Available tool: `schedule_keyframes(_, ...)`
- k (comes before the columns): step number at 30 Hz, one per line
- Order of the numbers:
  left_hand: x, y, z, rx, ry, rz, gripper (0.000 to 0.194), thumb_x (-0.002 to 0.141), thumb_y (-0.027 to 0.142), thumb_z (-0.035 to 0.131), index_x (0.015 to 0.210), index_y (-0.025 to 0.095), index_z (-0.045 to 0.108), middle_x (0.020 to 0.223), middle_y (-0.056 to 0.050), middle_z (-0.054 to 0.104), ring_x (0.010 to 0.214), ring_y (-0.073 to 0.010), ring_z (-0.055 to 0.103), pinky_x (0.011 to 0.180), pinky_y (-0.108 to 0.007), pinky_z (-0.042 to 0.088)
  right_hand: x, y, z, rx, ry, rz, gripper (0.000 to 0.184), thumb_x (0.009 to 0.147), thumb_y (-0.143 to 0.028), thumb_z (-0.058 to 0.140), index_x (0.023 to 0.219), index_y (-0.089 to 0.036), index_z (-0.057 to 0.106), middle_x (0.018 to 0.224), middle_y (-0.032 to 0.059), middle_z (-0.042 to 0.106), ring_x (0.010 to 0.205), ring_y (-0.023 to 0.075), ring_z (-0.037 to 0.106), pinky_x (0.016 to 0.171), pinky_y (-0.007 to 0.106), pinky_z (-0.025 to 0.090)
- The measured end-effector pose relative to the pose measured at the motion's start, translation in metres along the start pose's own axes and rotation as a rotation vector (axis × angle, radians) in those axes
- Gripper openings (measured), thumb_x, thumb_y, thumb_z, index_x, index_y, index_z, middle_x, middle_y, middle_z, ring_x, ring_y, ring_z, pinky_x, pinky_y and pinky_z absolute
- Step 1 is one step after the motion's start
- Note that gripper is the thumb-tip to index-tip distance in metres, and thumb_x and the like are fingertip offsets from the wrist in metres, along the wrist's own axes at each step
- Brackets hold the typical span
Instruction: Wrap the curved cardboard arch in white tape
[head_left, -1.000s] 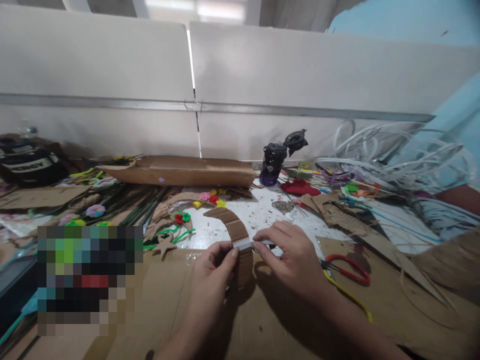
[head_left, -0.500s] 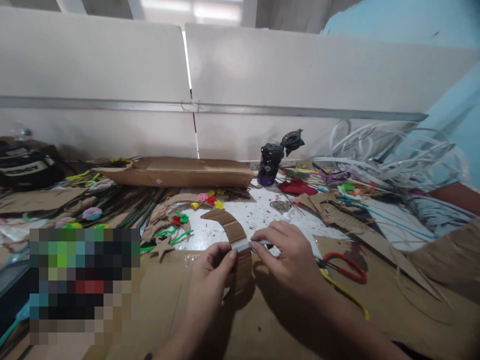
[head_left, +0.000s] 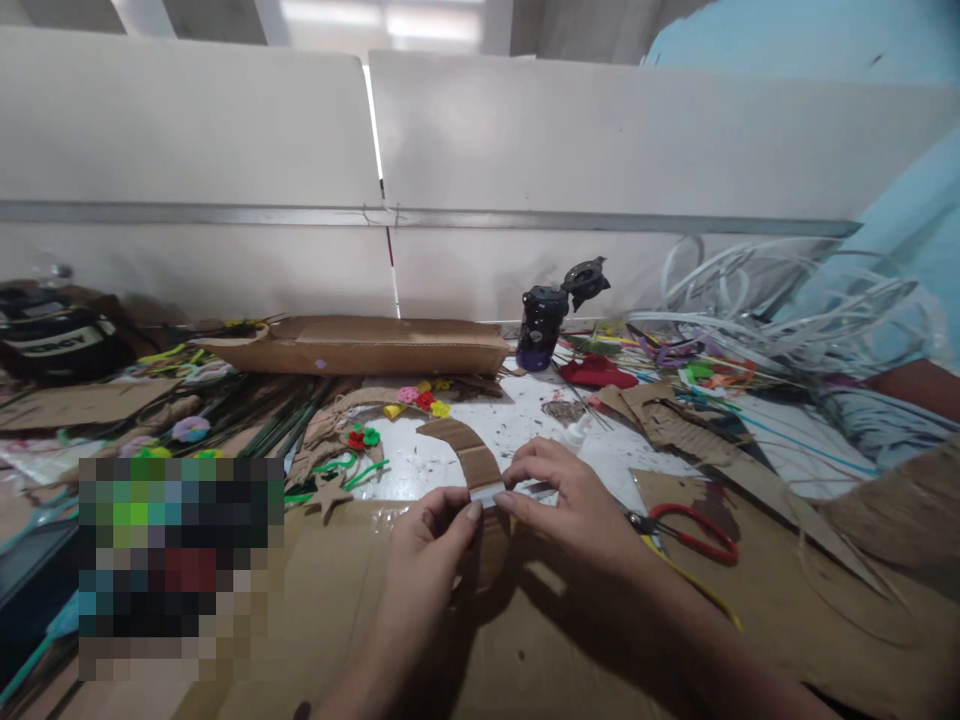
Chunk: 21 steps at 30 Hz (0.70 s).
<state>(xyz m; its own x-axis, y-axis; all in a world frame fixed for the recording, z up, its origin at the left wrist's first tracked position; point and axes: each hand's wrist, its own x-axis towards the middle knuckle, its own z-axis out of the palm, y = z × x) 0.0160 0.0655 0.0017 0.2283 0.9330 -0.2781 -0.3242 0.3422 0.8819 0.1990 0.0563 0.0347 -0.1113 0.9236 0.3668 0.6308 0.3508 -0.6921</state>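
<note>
Cardboard [head_left: 322, 590] spreads beside the left hand [head_left: 429, 540] pinching a crescent [head_left: 475, 460] by its edge.

left hand [head_left: 427, 545] in a pinch, fingers curled — right hand [head_left: 566, 505] close beside it, fingers bent, thumb extended leftward — both forearms [head_left: 697, 640] slanting inward

- Curved cardboard strip [head_left: 472, 458]: partly hidden by the left hand [head_left: 431, 545].
- White band [head_left: 486, 492]: its right end is under the right hand [head_left: 562, 500].
- White bottle-like thing [head_left: 576, 433]: partly behind the right hand.
- Pixelated patch [head_left: 172, 560]: masks whatever lies there.
- Dark container [head_left: 52, 350]: cut by the left edge, lettering blurred.
- Forearms [head_left: 705, 625]: cut by the bottom edge.
</note>
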Motion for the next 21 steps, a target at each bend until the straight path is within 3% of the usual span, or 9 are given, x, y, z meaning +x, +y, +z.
schedule_keyframes(9, -0.018, 0.012, 0.010, -0.021, 0.039, -0.007, 0.027, 0.073, 0.038, 0.087, 0.085, 0.019, 0.072, 0.070, -0.001, 0.064, 0.059, -0.0141, 0.057, 0.054, -0.022, 0.042, -0.002, 0.008, 0.003, 0.114, -0.010, 0.040, 0.012, 0.089, -0.022, 0.069, 0.077, -0.021, 0.069, 0.087, 0.0019, 0.064, 0.085, 0.0208, 0.062, 0.077, 0.034, 0.047)
schedule_keyframes(21, -0.011, 0.004, 0.003, 0.051, -0.045, 0.014, 0.031, 0.074, 0.042, 0.086, 0.080, 0.019, 0.066, 0.070, 0.000, 0.059, 0.061, -0.0125, 0.051, 0.057, -0.023, 0.038, -0.007, 0.001, 0.006, 0.188, -0.016, 0.066, 0.015, 0.089, -0.024, 0.067, 0.074, -0.021, 0.066, 0.084, 0.0011, 0.061, 0.084, 0.0203, 0.060, 0.075, 0.033, 0.048)
